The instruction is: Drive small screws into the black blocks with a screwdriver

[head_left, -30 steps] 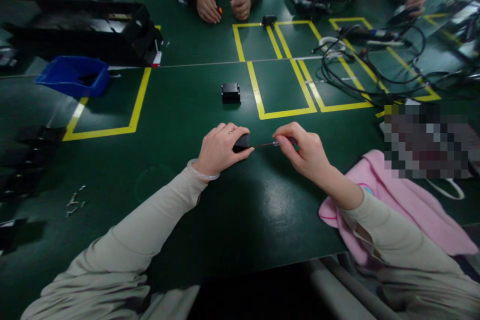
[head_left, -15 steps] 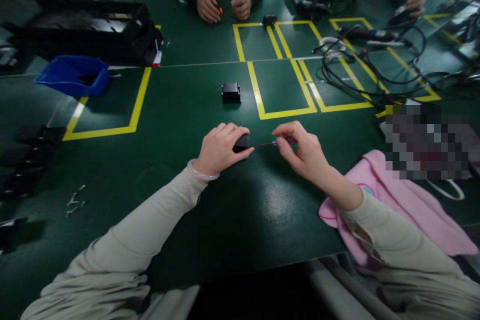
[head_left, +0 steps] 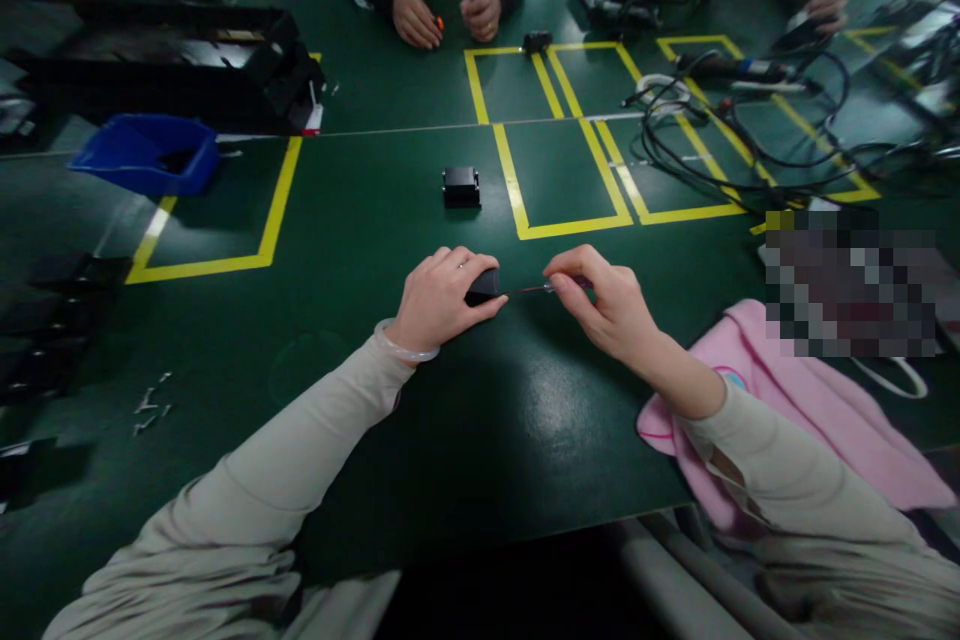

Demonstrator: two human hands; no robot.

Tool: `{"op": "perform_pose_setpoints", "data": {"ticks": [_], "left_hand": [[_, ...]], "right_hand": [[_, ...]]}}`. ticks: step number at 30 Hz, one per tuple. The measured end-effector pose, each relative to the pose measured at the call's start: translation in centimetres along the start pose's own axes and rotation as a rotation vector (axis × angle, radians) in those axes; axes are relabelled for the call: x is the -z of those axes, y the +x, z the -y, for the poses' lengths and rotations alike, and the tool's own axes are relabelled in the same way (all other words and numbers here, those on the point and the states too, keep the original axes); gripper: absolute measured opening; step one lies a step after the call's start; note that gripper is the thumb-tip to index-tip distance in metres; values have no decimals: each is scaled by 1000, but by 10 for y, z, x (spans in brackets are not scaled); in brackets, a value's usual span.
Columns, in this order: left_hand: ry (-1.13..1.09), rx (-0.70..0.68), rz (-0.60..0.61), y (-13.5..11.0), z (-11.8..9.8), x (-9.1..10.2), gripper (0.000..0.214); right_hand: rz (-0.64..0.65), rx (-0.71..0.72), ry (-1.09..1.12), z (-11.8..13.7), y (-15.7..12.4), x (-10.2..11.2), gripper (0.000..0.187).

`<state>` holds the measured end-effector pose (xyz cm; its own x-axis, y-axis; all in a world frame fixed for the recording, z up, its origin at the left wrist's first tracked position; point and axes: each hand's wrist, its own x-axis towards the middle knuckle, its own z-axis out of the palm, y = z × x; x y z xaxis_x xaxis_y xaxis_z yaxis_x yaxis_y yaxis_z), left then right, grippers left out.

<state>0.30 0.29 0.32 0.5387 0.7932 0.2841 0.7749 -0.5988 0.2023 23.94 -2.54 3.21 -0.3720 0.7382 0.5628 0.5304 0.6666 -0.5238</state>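
Note:
My left hand [head_left: 448, 298] is closed around a small black block-like part [head_left: 484, 287] and holds it on the green table. Fingers and thumb of my right hand [head_left: 600, 298] pinch the handle of a screwdriver [head_left: 534, 289], which lies nearly level. Its thin shaft points left and its tip meets the right end of the black part; the exact contact point is too small to make out. Beyond my left hand stands a second black block-like part [head_left: 460, 187], untouched, with small metal bits at its sides.
Loose screws [head_left: 152, 405] lie at the left, near several black parts [head_left: 56, 310]. A blue bin [head_left: 150, 152] and black trays [head_left: 187, 60] stand farther back. Black cables [head_left: 750, 155] and a pink cloth [head_left: 795, 400] are at right. Across the table rest another person's hands [head_left: 448, 17].
The fingers of my right hand have shifted slightly on the screwdriver handle, with thumb and forefinger closer together. My left hand and the black part stay in place.

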Motion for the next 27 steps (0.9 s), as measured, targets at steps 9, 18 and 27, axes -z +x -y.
{"op": "perform_pose_setpoints", "data": {"ticks": [9, 18, 27], "left_hand": [[3, -2, -2, 0, 0, 0, 43], [-3, -8, -9, 0, 1, -1, 42], [5, -5, -4, 1, 0, 0, 43]], "right_hand": [[-20, -11, 0, 1, 1, -1, 9], [-86, -10, -16, -1, 1, -3, 5], [-68, 7, -25, -1, 1, -2, 9]]}}
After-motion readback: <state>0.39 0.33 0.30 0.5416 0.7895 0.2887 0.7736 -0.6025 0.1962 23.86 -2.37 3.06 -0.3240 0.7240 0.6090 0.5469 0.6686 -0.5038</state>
